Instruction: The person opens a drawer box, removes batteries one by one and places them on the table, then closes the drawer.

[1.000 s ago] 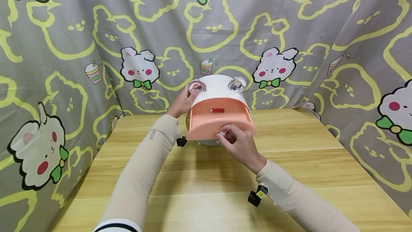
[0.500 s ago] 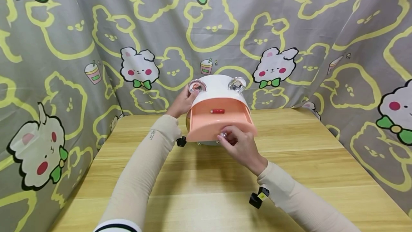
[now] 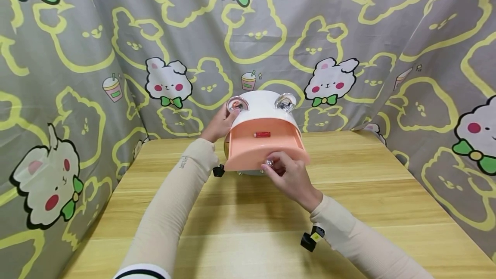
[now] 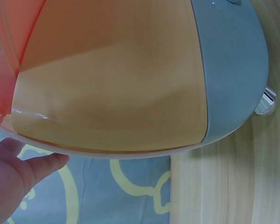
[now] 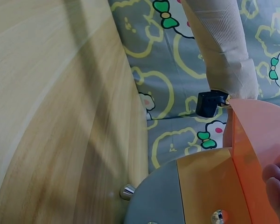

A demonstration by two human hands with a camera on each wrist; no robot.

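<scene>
In the head view a small rounded drawer cabinet (image 3: 260, 99) stands on the table, with a white shell and two clear ear-like rings. Its peach top drawer (image 3: 248, 157) is pulled out. Inside lies a small red cylinder (image 3: 262, 134). My right hand (image 3: 293, 178) pinches the drawer's silver knob (image 3: 269, 163) between thumb and fingers. At the shell's left side my left hand (image 3: 221, 122) holds the cabinet, thumb by the left ring (image 3: 237, 103). The left wrist view has the tan middle drawer (image 4: 116, 88) in its frame, with that hand's fingers (image 4: 46, 167) at the shell's rim.
Below the tan drawer sits a grey-blue bottom drawer (image 4: 233, 60), and short silver feet (image 5: 127, 192) lift the cabinet off the wooden table (image 3: 248, 236). A grey patterned curtain (image 3: 209, 33) hangs behind and at both sides. Black wrist devices (image 3: 312, 238) hang from the sleeves.
The peach drawer has slid slightly farther out toward me, with my right hand on its knob. The red cylinder has come along with it. My left hand stays in place.
</scene>
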